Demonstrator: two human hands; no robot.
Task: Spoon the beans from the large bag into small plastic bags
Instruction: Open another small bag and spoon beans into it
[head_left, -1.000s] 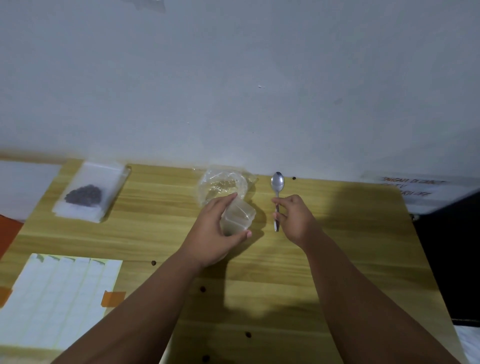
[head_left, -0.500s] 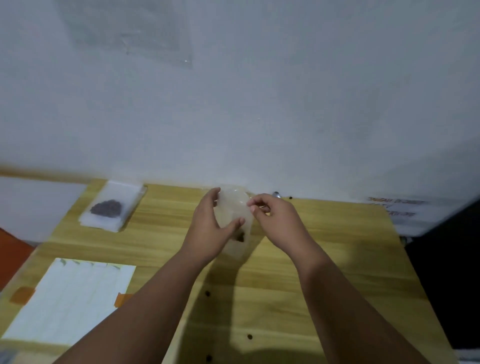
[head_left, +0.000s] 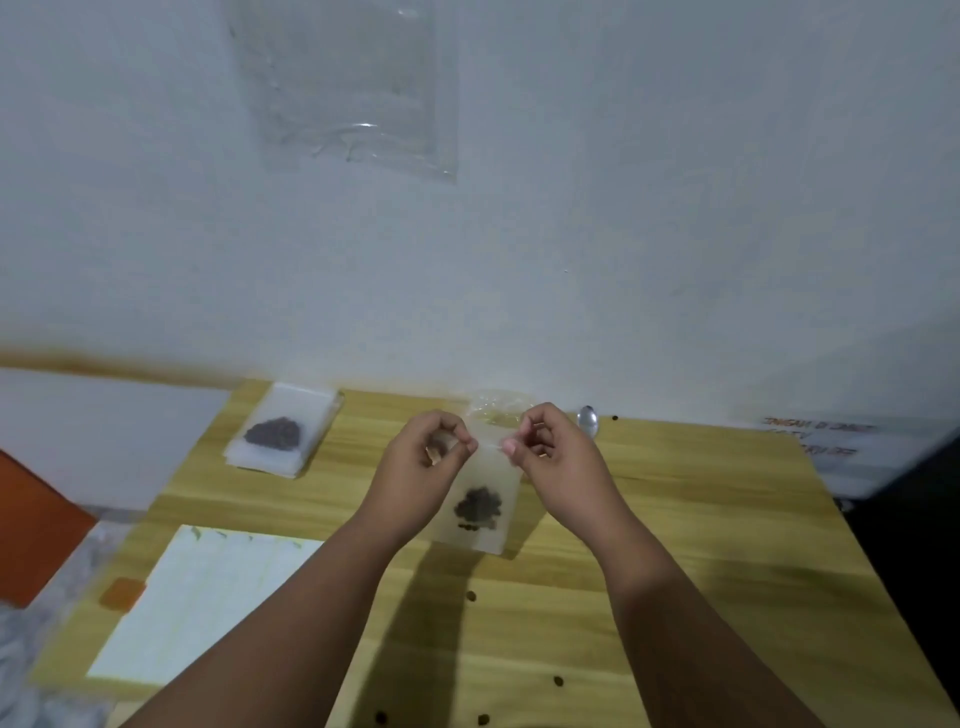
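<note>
Pinched bag (head_left: 484, 480): left grip (head_left: 422, 467), right grip (head_left: 556, 462)

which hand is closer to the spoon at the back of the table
Right. The right hand is just in front of the spoon, hiding its handle; the left hand is across the small bag both pinch.

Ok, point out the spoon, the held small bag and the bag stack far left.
spoon (head_left: 588, 420), head view, its bowl.
small bag (head_left: 489, 538), head view, its clear lower corner.
bag stack (head_left: 265, 460), head view, its near white edge.
</note>
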